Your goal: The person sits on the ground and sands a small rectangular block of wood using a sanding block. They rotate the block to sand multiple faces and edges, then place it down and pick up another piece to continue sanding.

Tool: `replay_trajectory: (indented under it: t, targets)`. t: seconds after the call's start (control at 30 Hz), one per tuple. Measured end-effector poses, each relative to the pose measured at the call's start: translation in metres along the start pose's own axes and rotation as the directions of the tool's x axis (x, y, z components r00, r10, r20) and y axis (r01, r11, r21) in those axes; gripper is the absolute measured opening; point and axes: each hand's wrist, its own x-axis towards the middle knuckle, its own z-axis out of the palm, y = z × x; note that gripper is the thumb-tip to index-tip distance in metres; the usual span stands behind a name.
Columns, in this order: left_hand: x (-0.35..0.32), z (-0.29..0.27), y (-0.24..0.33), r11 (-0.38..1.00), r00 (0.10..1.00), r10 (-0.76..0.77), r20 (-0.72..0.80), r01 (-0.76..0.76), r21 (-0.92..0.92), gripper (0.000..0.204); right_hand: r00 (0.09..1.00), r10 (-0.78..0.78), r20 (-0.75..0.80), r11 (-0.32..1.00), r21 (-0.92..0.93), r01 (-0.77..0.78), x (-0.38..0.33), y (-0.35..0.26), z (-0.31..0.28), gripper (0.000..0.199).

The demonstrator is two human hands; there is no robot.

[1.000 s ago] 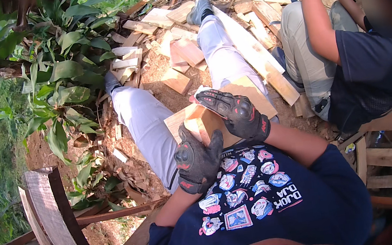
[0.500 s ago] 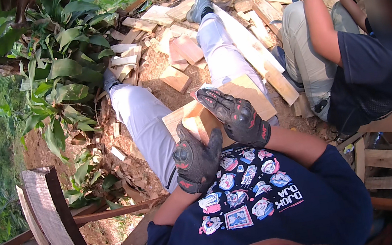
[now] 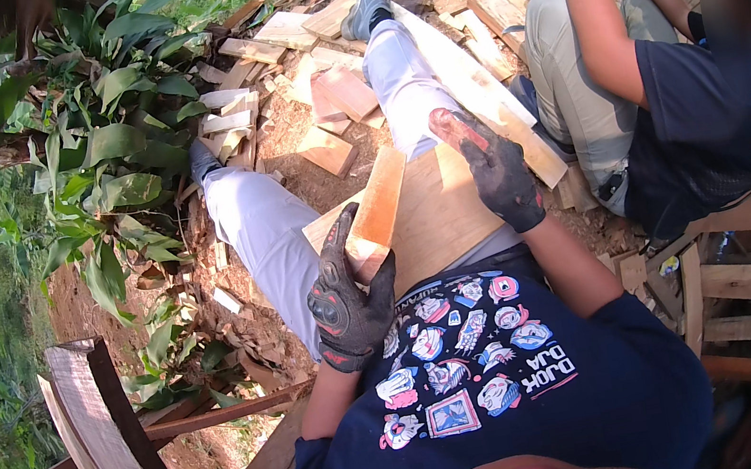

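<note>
My left hand [image 3: 347, 306], in a black glove with red marks, grips the near end of a short wooden block [image 3: 378, 205], thumb on one side and fingers on the other. The block is held tilted over a flat wooden board [image 3: 435, 216] that lies across my lap. My right hand [image 3: 500, 180], gloved alike, is raised at the board's right edge, apart from the block. Along its fingers is a reddish-brown folded piece [image 3: 457, 131] that looks like sandpaper; the fingers partly hide it.
Wood offcuts [image 3: 325, 150] and shavings litter the ground between my legs. A long plank [image 3: 469, 77] lies beside my right leg. Another person [image 3: 600, 59] sits close on the right. Leafy plants [image 3: 102, 129] grow on the left, near a curved wooden piece [image 3: 108, 416].
My right hand has come off the block and moved right, turning so the reddish-brown piece shows. My left hand has shifted slightly left and tilted the block up, uncovering more of the board.
</note>
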Motion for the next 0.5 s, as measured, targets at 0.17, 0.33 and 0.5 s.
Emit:
replay_trajectory:
  t: [0.17, 0.33, 0.5]
  targets:
    - [0.01, 0.002, -0.01, 0.985, 0.998, -0.044, -0.033, 0.049, 0.167, 0.062, 0.962, -0.26, 0.08, 0.953, -0.138, 0.269, -0.009, 0.026, 0.044, 0.052]
    - [0.041, -0.007, -0.016, 0.84, 0.872, -0.486, 0.06, 0.486, -0.241, 0.056, 0.934, -0.304, 0.189, 0.928, -0.162, 0.335, -0.013, 0.035, 0.06, 0.059]
    - [0.118, -0.022, -0.08, 0.44, 0.8, -0.534, 0.273, 0.538, -0.719, 0.049, 0.951, -0.289, 0.112, 0.945, -0.128, 0.302, -0.015, 0.037, 0.07, 0.06]
